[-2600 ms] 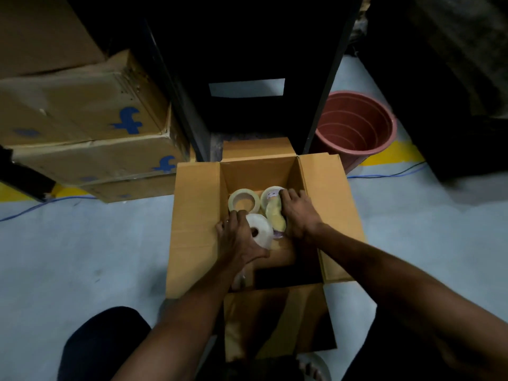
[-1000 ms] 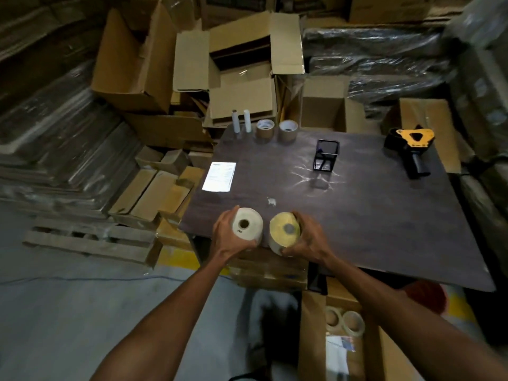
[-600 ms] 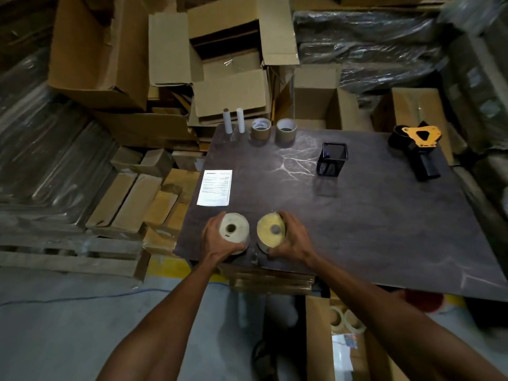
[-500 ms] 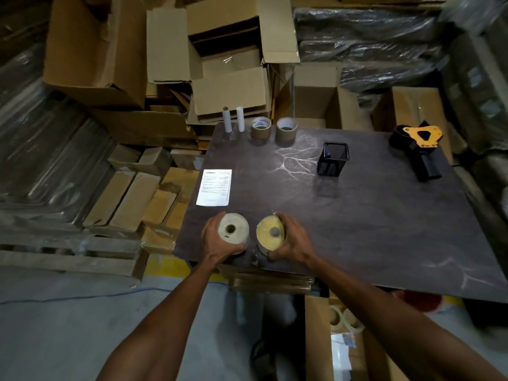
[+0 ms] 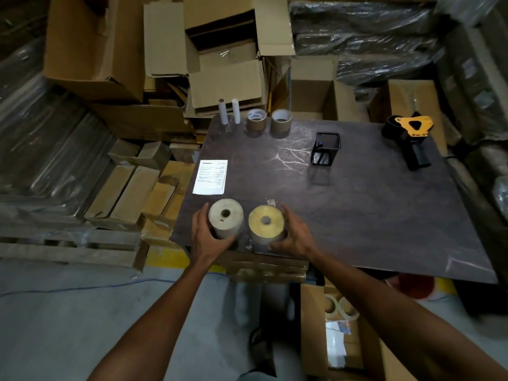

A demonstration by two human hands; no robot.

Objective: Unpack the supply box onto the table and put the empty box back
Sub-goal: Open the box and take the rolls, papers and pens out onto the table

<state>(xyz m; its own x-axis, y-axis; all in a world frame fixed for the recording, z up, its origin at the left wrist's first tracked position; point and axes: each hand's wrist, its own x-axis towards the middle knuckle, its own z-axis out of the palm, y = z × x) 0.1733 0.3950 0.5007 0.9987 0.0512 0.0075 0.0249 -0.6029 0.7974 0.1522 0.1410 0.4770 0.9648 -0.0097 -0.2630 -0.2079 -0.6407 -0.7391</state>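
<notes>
Supply rolls stand side by side at the lower-left edge of the dark table (image 5: 371, 215): the left hand (image 5: 204, 237) curls around the white roll (image 5: 226, 218), the right hand (image 5: 292, 237) around the yellow roll (image 5: 266, 224). Above them lies a printed sheet (image 5: 211, 177), with two brown tape rolls (image 5: 268, 122) at the table's top edge. The open supply box (image 5: 313, 331) sits on the floor at lower right, tape rings inside.
</notes>
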